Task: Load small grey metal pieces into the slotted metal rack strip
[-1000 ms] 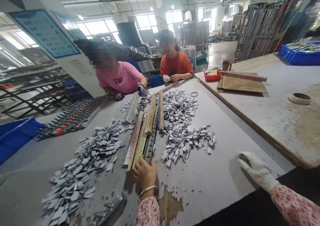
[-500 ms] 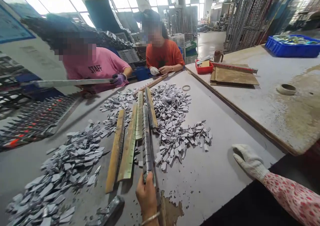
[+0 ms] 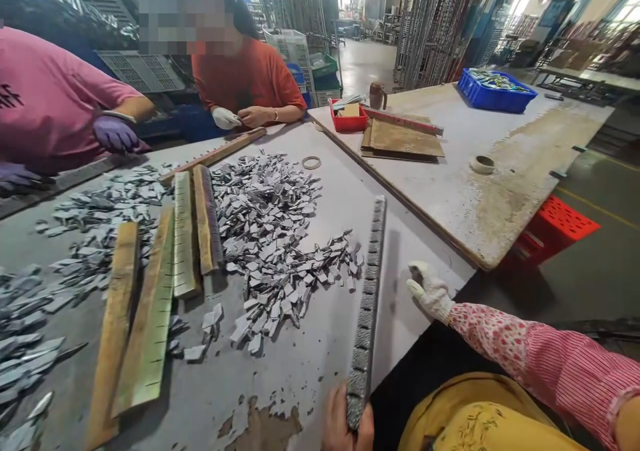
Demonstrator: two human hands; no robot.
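Observation:
My left hand [image 3: 336, 419], bare, grips the near end of a long dark grey strip [image 3: 369, 304] with evenly spaced notches along it. The strip is raised and points away from me, its far end over the table. My right hand [image 3: 431, 294], in a white knit glove, is over the table's near right edge, to the right of the strip. Its thumb and fingers are apart, and nothing shows clearly between them. Left of the strip spreads a pile of small grey flat pieces [image 3: 270, 218]. Several notched wooden strips [image 3: 120, 318] lie beyond my left hand.
Across the table, a person in an orange shirt [image 3: 250, 78] and one in a pink shirt [image 3: 55, 91] work. On the adjoining table stand a red tray [image 3: 349, 123], brown boards [image 3: 403, 141], a tape roll [image 3: 482, 164] and a blue bin [image 3: 495, 94]. A red crate [image 3: 560, 228] stands below.
My left hand has lifted the dark strip off the wooden strips and brought it right, toward my gloved right hand. The view has turned right. The person in pink has lowered a long bar.

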